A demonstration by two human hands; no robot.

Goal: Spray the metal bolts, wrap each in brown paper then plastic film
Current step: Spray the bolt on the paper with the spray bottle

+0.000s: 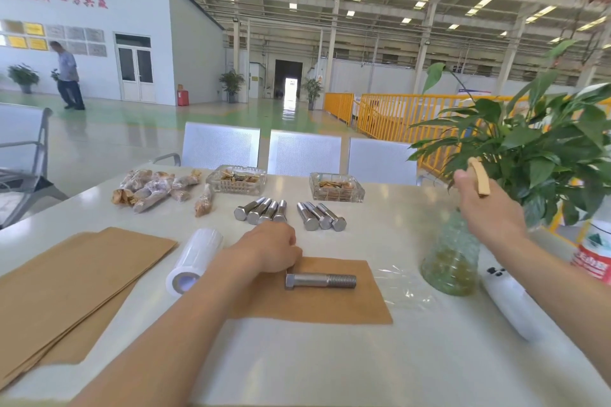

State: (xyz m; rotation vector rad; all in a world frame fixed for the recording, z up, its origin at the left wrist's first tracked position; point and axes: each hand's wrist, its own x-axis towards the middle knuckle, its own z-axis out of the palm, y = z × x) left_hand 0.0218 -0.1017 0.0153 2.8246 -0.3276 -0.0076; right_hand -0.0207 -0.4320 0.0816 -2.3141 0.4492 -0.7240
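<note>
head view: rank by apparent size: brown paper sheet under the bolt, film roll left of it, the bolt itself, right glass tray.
1. brown paper sheet
2. film roll
3. Bolt and right glass tray look about alike; the tray sits farther from the camera, so it is likely larger in reality.

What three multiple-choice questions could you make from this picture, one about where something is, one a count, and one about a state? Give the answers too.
1. Where does the single bolt lie?
A. on a brown paper sheet
B. in a glass dish
C. on a chair

2. How many bare bolts lie in the two groups behind it?
A. three
B. seven
C. ten

3. What is the right hand doing?
A. lying flat on the table
B. holding a tan strip
C. gripping a bolt

Answers: A, the bolt rests on the sheet; B, four plus three; B, the strip sticks up from that raised hand.
</note>
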